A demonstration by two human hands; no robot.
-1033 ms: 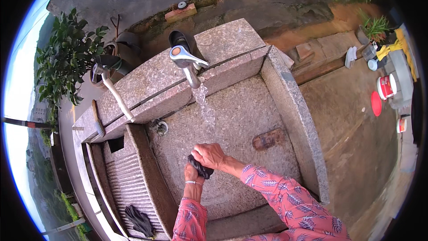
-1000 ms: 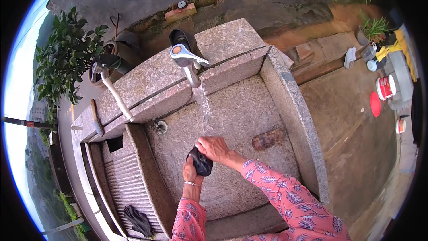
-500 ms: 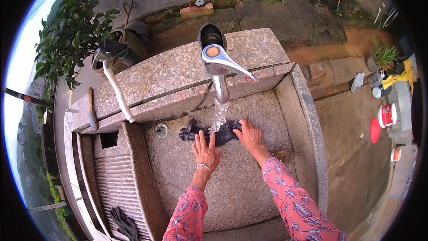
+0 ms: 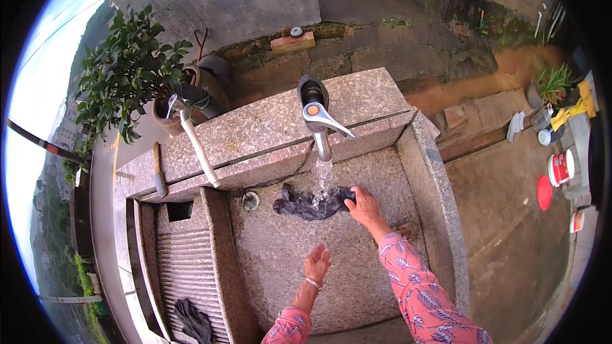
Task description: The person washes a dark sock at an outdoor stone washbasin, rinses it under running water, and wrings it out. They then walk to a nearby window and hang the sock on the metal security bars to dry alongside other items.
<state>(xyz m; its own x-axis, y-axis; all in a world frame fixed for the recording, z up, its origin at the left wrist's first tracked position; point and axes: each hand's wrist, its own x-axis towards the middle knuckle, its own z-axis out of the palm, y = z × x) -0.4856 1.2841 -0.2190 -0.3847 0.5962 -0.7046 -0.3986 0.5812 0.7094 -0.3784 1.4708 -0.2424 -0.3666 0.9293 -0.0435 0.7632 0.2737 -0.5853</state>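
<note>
Read the clock from your left hand, with twelve toward the tap. At ten, a wooden-handled brush (image 4: pixel 159 169) lies on the stone ledge (image 4: pixel 245 125). At eight, a dark glove (image 4: pixel 192 320) rests on the ribbed washboard (image 4: pixel 185 261). Between ten and eleven, the drain fitting (image 4: pixel 250 200) sits in the basin (image 4: pixel 290 309).

At twelve, well clear of your fingers, the dark cloth (image 4: pixel 303 207) lies bunched on the basin floor, its long axis running roughly nine to three, across your reach. Your left hand (image 4: pixel 317 263) is empty, its fingers loosely bent over bare stone. Beyond the cloth, also at twelve, the tap (image 4: pixel 322 140) pours onto it, a little right of its middle.

Between one and two, your right hand (image 4: pixel 366 209) is clearly the nearer one: thumb and fingertips meet the cloth's right end, so nearly all of the cloth lies at nine o'clock from that contact. Whether they pinch the fabric or merely touch it, you cannot tell from here.
</note>
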